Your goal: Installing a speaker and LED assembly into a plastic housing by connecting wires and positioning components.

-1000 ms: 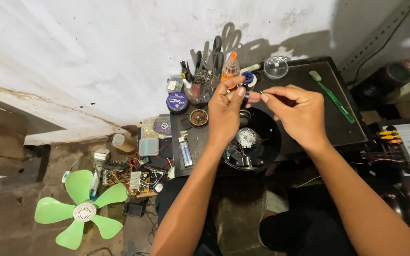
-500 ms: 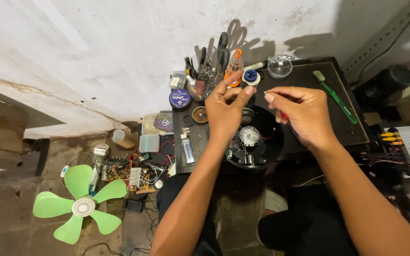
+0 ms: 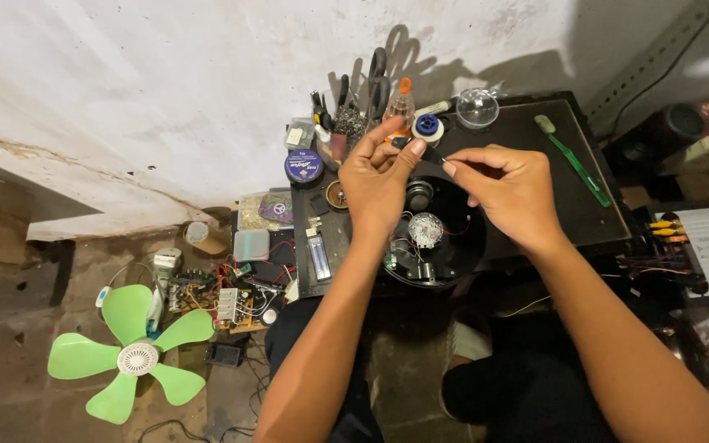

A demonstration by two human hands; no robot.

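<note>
Both hands pinch one small dark part (image 3: pixel 427 152): left hand (image 3: pixel 377 182), right hand (image 3: pixel 512 193). Hold it steady above the round black motor housing (image 3: pixel 453 238).

A green toothbrush (image 3: pixel 572 160) lay on the dark worktable (image 3: pixel 551 221). Left of the table, on the floor, sat a green fan blade (image 3: pixel 129 354) and a wired circuit board (image 3: pixel 223 299). At the table's far edge stood a clear dome (image 3: pixel 478 107) and a round blue tin (image 3: pixel 304 166).
</note>
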